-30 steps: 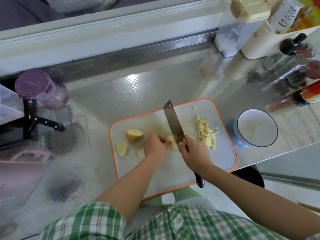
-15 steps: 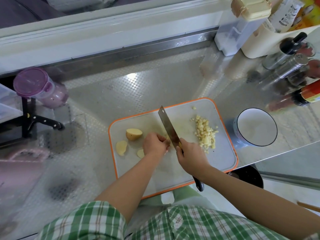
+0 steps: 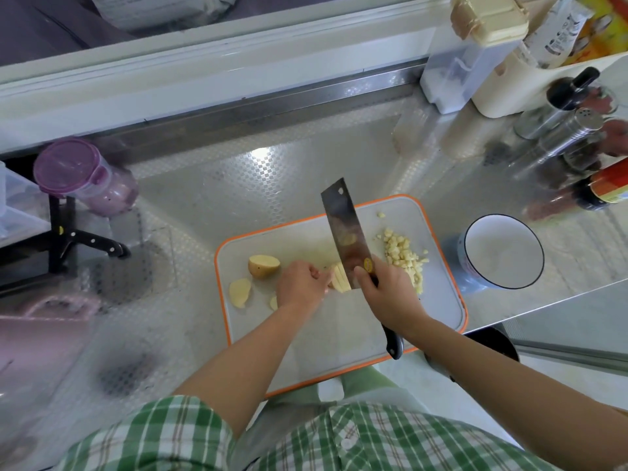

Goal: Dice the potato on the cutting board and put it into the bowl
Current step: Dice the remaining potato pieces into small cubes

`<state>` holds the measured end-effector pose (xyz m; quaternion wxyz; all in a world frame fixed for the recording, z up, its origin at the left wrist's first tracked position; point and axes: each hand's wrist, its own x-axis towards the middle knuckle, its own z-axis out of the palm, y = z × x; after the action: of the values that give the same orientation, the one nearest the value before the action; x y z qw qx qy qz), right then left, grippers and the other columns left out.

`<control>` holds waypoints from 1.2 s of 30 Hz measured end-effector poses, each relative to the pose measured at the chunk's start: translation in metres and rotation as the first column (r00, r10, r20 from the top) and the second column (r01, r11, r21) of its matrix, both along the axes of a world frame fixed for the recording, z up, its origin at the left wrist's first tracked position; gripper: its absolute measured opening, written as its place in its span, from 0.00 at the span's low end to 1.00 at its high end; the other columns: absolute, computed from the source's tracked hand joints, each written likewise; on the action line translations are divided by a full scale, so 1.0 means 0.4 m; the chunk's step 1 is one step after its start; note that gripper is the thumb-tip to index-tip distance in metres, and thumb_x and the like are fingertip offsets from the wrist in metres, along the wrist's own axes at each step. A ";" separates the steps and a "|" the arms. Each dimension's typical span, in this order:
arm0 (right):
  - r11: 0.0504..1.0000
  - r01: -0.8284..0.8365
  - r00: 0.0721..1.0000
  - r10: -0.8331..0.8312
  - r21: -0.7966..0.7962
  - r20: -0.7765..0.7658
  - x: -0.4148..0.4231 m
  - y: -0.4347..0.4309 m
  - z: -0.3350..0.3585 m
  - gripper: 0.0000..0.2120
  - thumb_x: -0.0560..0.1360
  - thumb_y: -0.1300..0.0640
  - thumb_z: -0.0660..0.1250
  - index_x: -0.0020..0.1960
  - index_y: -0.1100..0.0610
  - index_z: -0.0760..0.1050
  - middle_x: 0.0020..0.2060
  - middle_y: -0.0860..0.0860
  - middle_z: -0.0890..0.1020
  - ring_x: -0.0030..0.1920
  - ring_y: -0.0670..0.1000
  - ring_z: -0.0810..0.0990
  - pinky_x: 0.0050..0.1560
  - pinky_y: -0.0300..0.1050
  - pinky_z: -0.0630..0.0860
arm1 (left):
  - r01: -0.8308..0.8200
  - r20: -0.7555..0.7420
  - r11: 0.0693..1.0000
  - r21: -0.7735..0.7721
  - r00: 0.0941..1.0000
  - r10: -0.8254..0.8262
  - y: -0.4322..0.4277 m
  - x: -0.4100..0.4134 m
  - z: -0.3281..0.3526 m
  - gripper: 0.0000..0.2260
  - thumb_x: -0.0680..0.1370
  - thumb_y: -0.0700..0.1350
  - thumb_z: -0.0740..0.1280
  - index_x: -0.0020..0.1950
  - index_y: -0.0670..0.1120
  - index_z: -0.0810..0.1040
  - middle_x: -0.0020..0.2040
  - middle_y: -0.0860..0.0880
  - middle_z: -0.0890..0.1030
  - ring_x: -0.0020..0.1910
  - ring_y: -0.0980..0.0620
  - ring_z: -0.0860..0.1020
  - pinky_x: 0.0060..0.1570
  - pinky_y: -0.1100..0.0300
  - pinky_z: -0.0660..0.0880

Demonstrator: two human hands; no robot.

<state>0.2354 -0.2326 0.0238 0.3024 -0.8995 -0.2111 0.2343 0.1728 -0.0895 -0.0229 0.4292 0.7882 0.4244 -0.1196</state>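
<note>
The left hand (image 3: 299, 283) is pinning the potato strips (image 3: 341, 280) at the cutting board's (image 3: 438, 300) middle. They are seemingly lying along the knife (image 3: 343, 232), which the right hand (image 3: 384, 290) is gripping just to their right.

We find open surface (image 3: 258, 185) behind the cutting board (image 3: 438, 300). Bottles (image 3: 560, 130) crowd its far right corner; a bowl (image 3: 503, 253) flanks the board.

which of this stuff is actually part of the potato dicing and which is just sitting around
Part of the job: cleaver in the right hand, potato strips held by the left hand, potato chunk, slices, diced pile, cutting board, empty bowl.

Lying about: purple-lidded jar, metal shakers, black-handled knife, beige-lidded container.
</note>
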 end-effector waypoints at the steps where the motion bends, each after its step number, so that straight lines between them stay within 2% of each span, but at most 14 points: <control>1: 1.000 0.023 1.000 -0.023 0.013 0.002 0.010 -0.003 0.010 0.18 0.80 0.56 0.61 0.33 0.51 0.62 0.24 0.50 0.68 0.26 0.48 0.66 0.27 0.41 0.59 | 0.130 0.008 0.981 0.143 0.991 -0.132 0.008 -0.002 0.008 0.11 0.74 0.53 0.69 0.40 0.46 0.78 0.38 0.49 0.83 0.41 0.47 0.80 0.44 0.54 0.77; 3: 0.996 0.080 0.997 -0.080 0.030 0.006 0.031 -0.014 0.019 0.20 0.79 0.57 0.62 0.31 0.51 0.59 0.24 0.48 0.66 0.26 0.46 0.64 0.26 0.40 0.58 | 0.361 0.088 0.852 0.379 0.903 -0.421 0.029 -0.001 0.018 0.08 0.72 0.48 0.71 0.48 0.47 0.77 0.46 0.47 0.79 0.47 0.45 0.77 0.44 0.52 0.75; 4: 0.993 0.109 0.994 -0.110 0.033 0.007 0.041 -0.023 0.019 0.20 0.79 0.57 0.63 0.31 0.52 0.60 0.24 0.48 0.66 0.26 0.47 0.64 0.27 0.41 0.57 | 0.470 0.118 0.757 0.454 0.810 -0.574 0.036 0.002 0.022 0.13 0.69 0.43 0.72 0.52 0.47 0.76 0.49 0.46 0.76 0.49 0.44 0.76 0.43 0.50 0.76; 6: 0.988 0.150 0.989 -0.150 0.030 0.001 0.058 -0.042 0.013 0.18 0.79 0.56 0.63 0.33 0.55 0.61 0.24 0.49 0.66 0.28 0.51 0.66 0.30 0.46 0.59 | 0.649 0.097 0.504 0.570 0.555 -0.826 0.041 0.017 0.015 0.22 0.63 0.36 0.74 0.56 0.45 0.77 0.53 0.44 0.75 0.49 0.43 0.76 0.40 0.52 0.77; 8: 0.985 0.173 0.985 -0.173 0.018 -0.004 0.065 -0.058 0.007 0.16 0.79 0.54 0.63 0.35 0.57 0.64 0.25 0.49 0.67 0.29 0.54 0.67 0.32 0.47 0.60 | 0.738 -0.013 0.279 0.615 0.363 -0.932 0.036 0.038 0.015 0.24 0.61 0.33 0.72 0.57 0.45 0.77 0.54 0.44 0.76 0.50 0.42 0.77 0.41 0.53 0.75; 11: 0.984 0.175 0.984 -0.175 0.013 -0.014 0.063 -0.076 0.002 0.15 0.79 0.54 0.62 0.36 0.59 0.66 0.25 0.50 0.68 0.29 0.53 0.67 0.31 0.48 0.61 | 0.828 -0.174 0.114 0.549 0.246 -0.953 0.021 0.063 0.033 0.21 0.69 0.34 0.66 0.62 0.46 0.72 0.58 0.45 0.72 0.56 0.44 0.71 0.48 0.51 0.71; 15: 0.987 0.163 0.986 -0.163 0.001 -0.030 0.058 -0.086 -0.003 0.13 0.79 0.54 0.62 0.41 0.63 0.72 0.27 0.52 0.71 0.29 0.52 0.68 0.30 0.47 0.62 | 0.865 -0.292 0.062 0.499 0.235 -0.927 0.013 0.085 0.046 0.21 0.71 0.37 0.65 0.64 0.45 0.68 0.60 0.45 0.69 0.58 0.44 0.69 0.51 0.52 0.68; 18: 0.988 0.152 0.988 -0.152 0.002 -0.043 0.057 -0.081 -0.008 0.12 0.78 0.54 0.62 0.43 0.62 0.74 0.28 0.54 0.74 0.30 0.54 0.71 0.32 0.49 0.67 | 0.870 -0.315 0.093 0.484 0.273 -0.909 0.009 0.086 0.047 0.22 0.71 0.40 0.69 0.62 0.44 0.67 0.59 0.45 0.69 0.57 0.45 0.69 0.50 0.53 0.68; 20: 0.991 0.133 0.990 -0.133 -0.010 -0.049 0.056 -0.075 -0.009 0.12 0.78 0.54 0.62 0.43 0.63 0.74 0.29 0.56 0.75 0.31 0.55 0.72 0.33 0.50 0.68 | 0.868 -0.321 0.145 0.475 0.325 -0.890 0.003 0.079 0.045 0.21 0.71 0.42 0.69 0.62 0.44 0.67 0.59 0.45 0.69 0.57 0.45 0.70 0.50 0.53 0.68; 24: 0.995 0.090 0.992 -0.093 -0.036 -0.081 0.051 -0.063 -0.003 0.15 0.78 0.55 0.62 0.36 0.60 0.66 0.27 0.53 0.70 0.29 0.53 0.67 0.31 0.47 0.62 | 0.806 -0.326 0.375 0.458 0.545 -0.772 -0.014 0.053 0.039 0.22 0.71 0.49 0.68 0.61 0.43 0.67 0.58 0.44 0.72 0.57 0.45 0.72 0.53 0.54 0.70; 28: 0.997 0.022 0.995 -0.029 -0.069 -0.094 0.047 -0.050 0.000 0.17 0.79 0.55 0.62 0.33 0.55 0.61 0.26 0.50 0.67 0.29 0.51 0.65 0.31 0.47 0.61 | 0.634 -0.283 0.602 0.486 0.765 -0.578 -0.044 0.024 0.030 0.21 0.72 0.52 0.66 0.59 0.43 0.68 0.57 0.44 0.74 0.57 0.45 0.73 0.53 0.56 0.70; 32: 0.982 -0.046 0.997 0.032 -0.184 -0.074 0.030 -0.044 -0.002 0.17 0.79 0.55 0.60 0.33 0.54 0.60 0.27 0.51 0.69 0.29 0.51 0.66 0.29 0.45 0.61 | 0.489 -0.184 0.755 0.437 0.870 -0.458 -0.057 0.006 0.018 0.20 0.72 0.52 0.68 0.58 0.43 0.68 0.56 0.45 0.75 0.58 0.46 0.74 0.52 0.56 0.71; 36: 0.955 -0.068 0.998 0.068 -0.287 -0.010 0.005 -0.045 -0.004 0.15 0.80 0.55 0.57 0.35 0.54 0.60 0.28 0.51 0.70 0.28 0.51 0.67 0.26 0.44 0.60 | 0.281 -0.027 0.913 0.295 0.958 -0.286 -0.043 -0.013 0.020 0.20 0.70 0.45 0.73 0.58 0.44 0.70 0.55 0.45 0.75 0.56 0.45 0.74 0.51 0.59 0.68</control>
<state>0.2374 -0.2506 0.0220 0.1601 -0.9261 -0.2057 0.2727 0.1676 -0.1066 -0.0151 0.2880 0.8976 0.3154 -0.1091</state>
